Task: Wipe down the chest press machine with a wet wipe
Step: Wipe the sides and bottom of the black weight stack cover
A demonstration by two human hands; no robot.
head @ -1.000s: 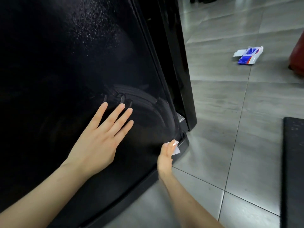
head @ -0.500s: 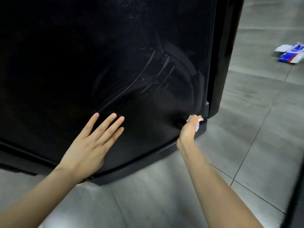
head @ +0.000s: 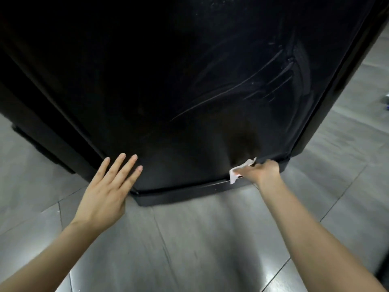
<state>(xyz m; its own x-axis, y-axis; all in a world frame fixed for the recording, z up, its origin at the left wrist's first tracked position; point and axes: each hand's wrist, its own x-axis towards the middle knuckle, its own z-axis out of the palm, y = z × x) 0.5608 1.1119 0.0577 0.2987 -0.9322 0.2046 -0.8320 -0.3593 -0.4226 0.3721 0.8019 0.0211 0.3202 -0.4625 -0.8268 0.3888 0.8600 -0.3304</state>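
Floor (head: 210, 239): grey glossy tiles with thin grout lines (head: 166, 249) and soft light glare, running out on both sides of the machine.

The chest press machine (head: 168, 81) fills the upper frame as a big black glossy side panel that leans in the wide lens. Pale smear streaks (head: 252, 85) arc across its right half, and a dull patch sits just above the wipe. A darker base (head: 189, 192) runs under the panel and rests on the tiles.

Right hand (head: 261, 172): fingers curled round a white wet wipe (head: 237, 171), holding it against the seam where the panel meets the base, near the right corner. One corner of the wipe pokes up and another hangs over the base.

Left hand (head: 107, 190): flat, fingers straight and slightly spread, tips over the panel's lower left corner, holding nothing. Cannot tell if it touches the panel.

Both bare forearms reach in from the bottom over the floor. Nothing lies between the hands and the panel.

At the far right edge a small blue thing (head: 387, 102) lies on the floor, cropped and unidentifiable. A dark edge (head: 385, 272) shows at the bottom right, unclear.
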